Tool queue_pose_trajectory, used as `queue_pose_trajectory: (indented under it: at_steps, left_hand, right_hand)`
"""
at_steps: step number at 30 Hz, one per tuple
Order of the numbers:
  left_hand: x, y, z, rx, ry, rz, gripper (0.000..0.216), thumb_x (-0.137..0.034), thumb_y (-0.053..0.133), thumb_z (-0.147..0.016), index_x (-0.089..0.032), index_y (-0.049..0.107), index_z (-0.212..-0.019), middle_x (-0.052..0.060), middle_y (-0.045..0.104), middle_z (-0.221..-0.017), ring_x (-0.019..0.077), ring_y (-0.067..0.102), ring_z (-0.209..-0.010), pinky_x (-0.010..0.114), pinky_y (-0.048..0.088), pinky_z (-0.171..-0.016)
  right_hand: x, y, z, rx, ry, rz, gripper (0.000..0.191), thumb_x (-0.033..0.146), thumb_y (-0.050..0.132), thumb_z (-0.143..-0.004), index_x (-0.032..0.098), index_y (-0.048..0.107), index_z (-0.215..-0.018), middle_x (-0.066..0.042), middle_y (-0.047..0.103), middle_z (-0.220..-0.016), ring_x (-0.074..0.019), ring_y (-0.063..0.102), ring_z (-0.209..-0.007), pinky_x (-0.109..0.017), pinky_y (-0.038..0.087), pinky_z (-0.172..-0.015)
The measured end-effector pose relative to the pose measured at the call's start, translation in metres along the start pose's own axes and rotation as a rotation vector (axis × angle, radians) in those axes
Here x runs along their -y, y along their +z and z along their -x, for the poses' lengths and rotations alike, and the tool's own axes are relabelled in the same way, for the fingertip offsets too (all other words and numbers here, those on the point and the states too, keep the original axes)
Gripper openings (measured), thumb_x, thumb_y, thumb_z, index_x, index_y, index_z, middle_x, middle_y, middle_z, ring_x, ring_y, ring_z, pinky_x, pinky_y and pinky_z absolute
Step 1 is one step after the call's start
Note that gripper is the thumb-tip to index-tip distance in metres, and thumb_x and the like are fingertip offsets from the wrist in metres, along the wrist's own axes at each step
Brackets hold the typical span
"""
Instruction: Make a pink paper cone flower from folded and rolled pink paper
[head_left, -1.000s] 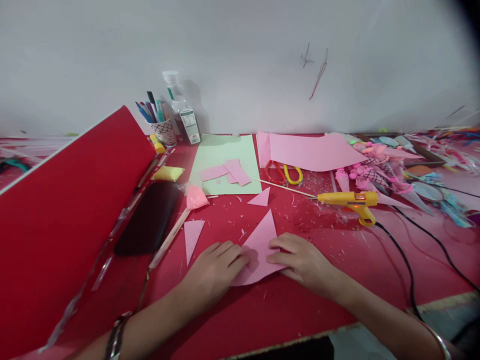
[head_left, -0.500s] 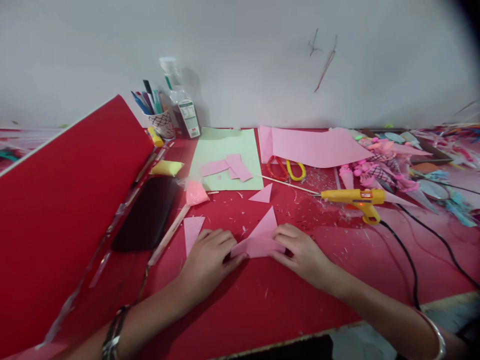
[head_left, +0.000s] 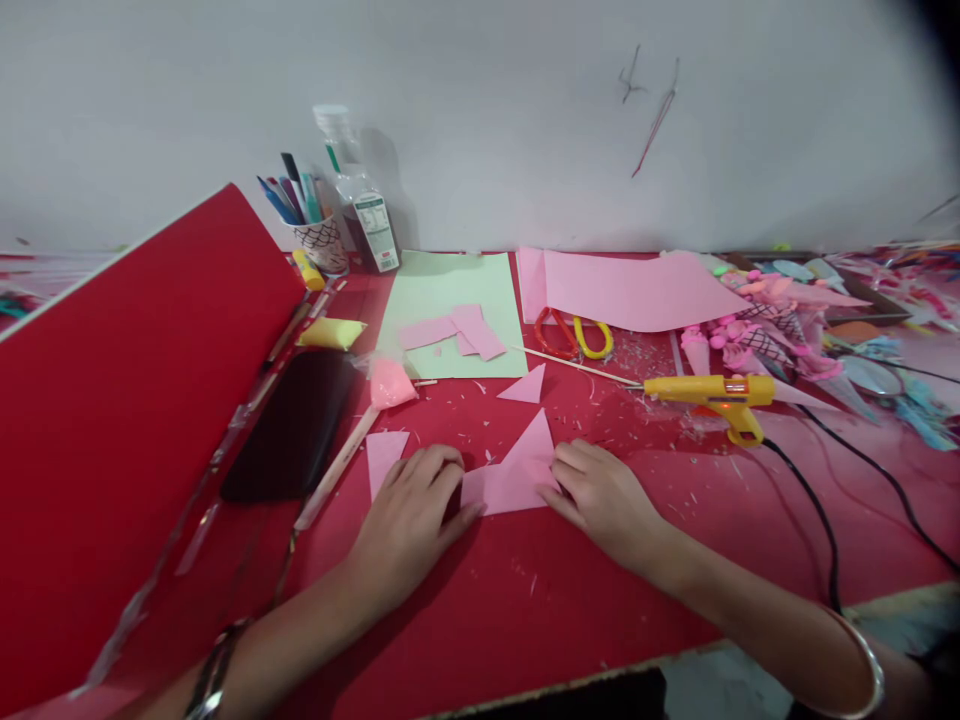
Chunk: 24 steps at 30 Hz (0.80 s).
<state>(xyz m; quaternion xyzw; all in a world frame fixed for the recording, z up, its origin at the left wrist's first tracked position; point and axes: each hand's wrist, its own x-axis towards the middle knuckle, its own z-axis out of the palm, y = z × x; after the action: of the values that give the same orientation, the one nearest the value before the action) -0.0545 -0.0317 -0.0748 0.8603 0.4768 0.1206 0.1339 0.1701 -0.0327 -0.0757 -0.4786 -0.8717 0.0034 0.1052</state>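
A piece of pink paper [head_left: 517, 482] with a pointed upper corner lies on the red tabletop between my hands. My left hand [head_left: 412, 508] is at its left end, fingers curled and thumb against the lower left edge. At the right end, my right hand [head_left: 604, 500] grips the edge between thumb and bent fingers. Just beyond the paper is a small pink triangle [head_left: 525, 385]. Another pink paper piece [head_left: 385, 458] lies partly beneath or behind my left fingers.
A yellow glue gun [head_left: 712, 392] with a black cord rests at right, near pink cone-shaped crafts [head_left: 765, 335]. Scissors [head_left: 592, 338] sit partly under a pink sheet [head_left: 630, 290]. A green sheet [head_left: 450, 275], black phone [head_left: 296, 430], pen cup [head_left: 322, 245] and bottle [head_left: 371, 220] stand around.
The raised fold of the pink paper has come down, and the piece now lies flatter. My left hand has shifted slightly left; my right hand slightly right.
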Motion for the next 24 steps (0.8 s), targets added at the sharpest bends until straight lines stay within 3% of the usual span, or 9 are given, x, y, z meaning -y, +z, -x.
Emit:
queue_pose_trajectory:
  at_steps: [4, 7, 10, 16, 20, 24]
  left_hand:
    - [0.001, -0.005, 0.003, -0.075, 0.105, -0.130, 0.037, -0.021, 0.044, -0.084, -0.024, 0.037, -0.120, 0.008, 0.039, -0.119, 0.0217, 0.038, -0.107, 0.035, 0.033, -0.085]
    - [0.000, -0.013, 0.001, 0.046, 0.375, -0.266, 0.049, -0.008, 0.039, -0.083, -0.035, 0.034, -0.123, 0.003, 0.038, -0.127, 0.0220, 0.041, -0.106, 0.037, 0.029, -0.086]
    - [-0.002, -0.018, -0.002, 0.131, 0.546, -0.280, 0.043, -0.010, 0.034, -0.086, -0.032, 0.035, -0.124, 0.000, 0.043, -0.127, 0.0191, 0.042, -0.106, 0.033, 0.028, -0.085]
    - [0.001, -0.016, 0.002, 0.135, 0.554, -0.229, 0.040, -0.009, 0.023, -0.090, -0.020, 0.033, -0.127, 0.002, 0.052, -0.120, 0.0141, 0.044, -0.107, 0.028, 0.029, -0.082]
    - [0.011, -0.020, 0.008, 0.180, 0.499, -0.224, 0.039, -0.011, 0.025, -0.090, -0.022, 0.034, -0.127, 0.001, 0.050, -0.122, 0.0157, 0.046, -0.104, 0.029, 0.028, -0.082]
    - [0.022, -0.023, 0.014, 0.198, 0.460, -0.234, 0.040, -0.010, 0.029, -0.088, -0.024, 0.036, -0.125, -0.001, 0.048, -0.124, 0.0154, 0.045, -0.106, 0.028, 0.028, -0.085]
  right_hand:
    - [0.000, -0.002, -0.002, 0.009, -0.010, 0.027, 0.025, 0.028, 0.046, -0.082, 0.015, 0.057, -0.065, -0.003, 0.054, -0.066, -0.0154, 0.046, -0.064, -0.027, 0.032, -0.057]
    - [0.001, -0.003, -0.002, 0.018, -0.016, 0.038, 0.027, 0.028, 0.044, -0.084, 0.015, 0.057, -0.064, -0.004, 0.053, -0.065, -0.0155, 0.046, -0.064, -0.027, 0.032, -0.058]
    - [0.001, -0.004, -0.002, 0.026, -0.014, 0.043, 0.024, 0.028, 0.046, -0.082, 0.015, 0.057, -0.065, -0.004, 0.054, -0.065, -0.0165, 0.046, -0.064, -0.027, 0.033, -0.058]
    - [0.000, -0.003, -0.002, 0.032, -0.006, 0.043, 0.020, 0.027, 0.048, -0.081, 0.015, 0.058, -0.068, -0.004, 0.055, -0.067, -0.0173, 0.048, -0.066, -0.028, 0.036, -0.059]
    - [0.001, -0.004, -0.002, 0.059, 0.011, 0.034, 0.018, 0.026, 0.046, -0.082, 0.016, 0.057, -0.071, -0.004, 0.056, -0.069, -0.0175, 0.049, -0.067, -0.029, 0.038, -0.059]
    - [0.005, -0.006, 0.001, -0.002, 0.017, 0.082, 0.018, 0.020, 0.045, -0.081, 0.015, 0.055, -0.094, -0.009, 0.058, -0.087, -0.0203, 0.052, -0.077, -0.032, 0.043, -0.064]
